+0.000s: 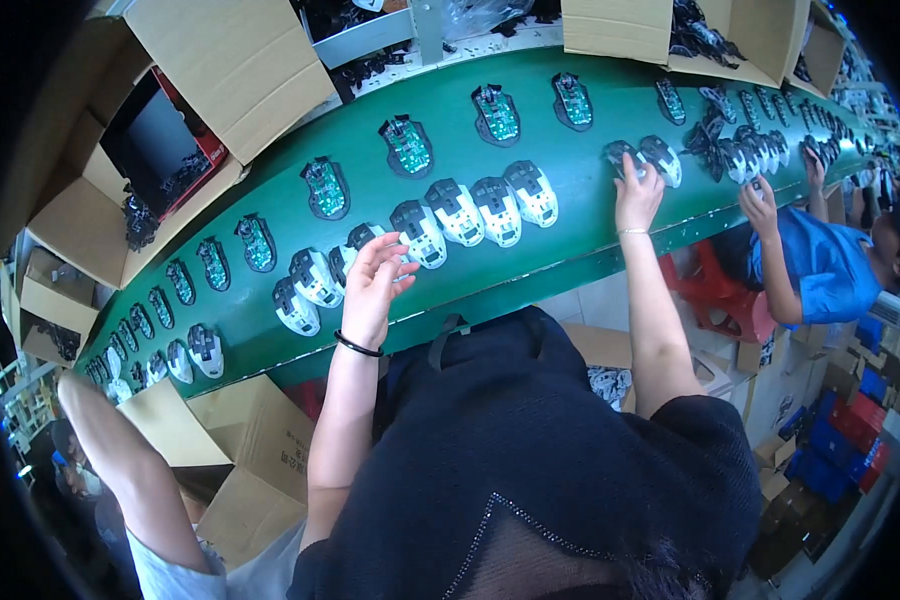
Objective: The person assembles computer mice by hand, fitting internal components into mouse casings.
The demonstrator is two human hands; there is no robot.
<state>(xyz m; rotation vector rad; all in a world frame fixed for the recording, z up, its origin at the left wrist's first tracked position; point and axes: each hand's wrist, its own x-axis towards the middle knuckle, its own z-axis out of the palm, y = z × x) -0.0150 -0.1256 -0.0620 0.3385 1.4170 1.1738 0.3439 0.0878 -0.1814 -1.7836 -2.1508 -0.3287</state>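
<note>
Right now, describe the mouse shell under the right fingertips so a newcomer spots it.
Find the long green belt, then the right hand at its near side. The hand partly covers a dark grey mouse shell. Unlike the paler shell just right of it, this one has fingertips over it.

The mouse shells (456,212) are smooth, faintly glossy plastic, the green tabletop (578,175) smooth with a soft sheen. The boxes (230,65) look to me like matt cardboard, the black shirt (560,430) like knitted cloth.

One belt (575,165), over ten boards (407,147), over ten shells (456,212) (farthest uncountable).
</note>
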